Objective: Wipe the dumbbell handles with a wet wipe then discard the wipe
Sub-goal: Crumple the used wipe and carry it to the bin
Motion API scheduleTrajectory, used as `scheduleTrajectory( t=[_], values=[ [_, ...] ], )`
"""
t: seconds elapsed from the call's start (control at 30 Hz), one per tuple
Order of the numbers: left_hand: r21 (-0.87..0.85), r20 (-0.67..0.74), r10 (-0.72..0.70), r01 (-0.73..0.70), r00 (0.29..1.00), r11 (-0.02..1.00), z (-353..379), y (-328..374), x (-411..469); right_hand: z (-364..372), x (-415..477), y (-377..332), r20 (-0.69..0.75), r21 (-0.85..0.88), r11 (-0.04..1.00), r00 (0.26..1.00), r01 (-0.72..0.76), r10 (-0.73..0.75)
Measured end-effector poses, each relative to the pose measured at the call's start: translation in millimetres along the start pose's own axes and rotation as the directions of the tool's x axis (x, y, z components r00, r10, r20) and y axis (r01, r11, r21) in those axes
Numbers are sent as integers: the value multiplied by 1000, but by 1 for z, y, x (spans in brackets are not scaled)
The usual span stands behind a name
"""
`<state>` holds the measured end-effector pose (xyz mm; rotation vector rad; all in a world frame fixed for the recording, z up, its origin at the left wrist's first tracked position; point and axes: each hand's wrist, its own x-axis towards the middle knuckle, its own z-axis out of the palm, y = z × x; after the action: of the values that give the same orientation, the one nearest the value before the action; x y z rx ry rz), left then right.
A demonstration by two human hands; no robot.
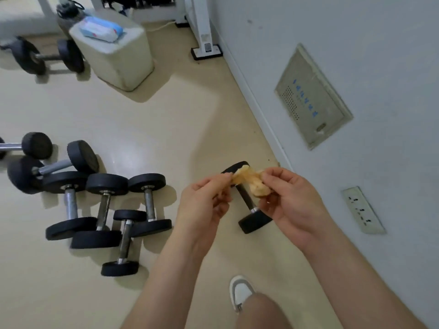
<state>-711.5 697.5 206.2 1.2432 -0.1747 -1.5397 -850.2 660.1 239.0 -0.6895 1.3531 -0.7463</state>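
Fingers: the thumb and fingertips of each hand pinch a crumpled, yellowish wipe [249,184], held between them at centre frame.
Left hand [204,200]: fingers curled inward, grasping the wipe's left end.
Right hand [289,198]: fingers curled, grasping the wipe's bunched right end.
Arms: two bare forearms rise from the bottom edge and converge on the wipe.
Dumbbell [255,223]: black, lying on the floor beneath the hands, partly hidden by them, near the foot of the wall.
Floor [166,127]: glossy cream; a cluster of dumbbells [104,210] lies at left centre.
Upper left: a blue-and-white wipes pack [101,28] rests on a white container [114,58].
Wall [356,43]: pale grey at right, with a panel [311,96] and a socket [362,210].
Bottom centre: a white shoe [240,293].
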Motion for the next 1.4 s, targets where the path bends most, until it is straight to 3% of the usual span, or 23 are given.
scheduleTrajectory(
  t=[0.17,0.37,0.53,0.67,0.8,0.93,1.07,1.13,1.2,1.27,1.33,1.4],
  values=[
    [-65,21,-114,115,993,991,64,70,-106,-18,-110,-91,3,381,919,994,-102,109],
    [-139,197,-116,145,973,980,102,133,-205,-17,-224,-152,1,375,927,1000,-11,12],
    [-129,323,-154,205,934,970,105,158,-269,1,-315,-157,-35,526,848,998,62,-51],
    [-5,399,-187,206,898,979,115,172,-328,12,-380,-153,-200,642,751,979,156,-33],
    [299,500,-122,-39,857,953,134,169,-383,1,-449,-148,-441,410,827,877,385,-190],
    [371,654,-144,-148,742,917,156,153,-440,-25,-527,-129,-474,90,896,810,434,-345],
    [416,753,-253,-141,607,899,166,112,-503,-47,-613,-89,-495,-202,945,806,257,-325],
    [434,801,-314,-134,510,891,163,80,-540,-59,-655,-58,-597,-335,927,723,168,-347],
    [448,846,-358,-162,395,879,154,42,-583,-72,-701,-20,-750,-289,942,572,169,-333],
    [485,860,-409,-237,305,842,140,0,-631,-84,-755,18,-871,-84,942,436,325,-228],
    [546,837,-496,-307,232,779,122,-40,-685,-91,-806,50,-903,131,819,409,559,-135],
    [582,807,-568,-381,161,718,105,-75,-740,-98,-853,82,-924,226,667,374,710,-85]
  ],
)
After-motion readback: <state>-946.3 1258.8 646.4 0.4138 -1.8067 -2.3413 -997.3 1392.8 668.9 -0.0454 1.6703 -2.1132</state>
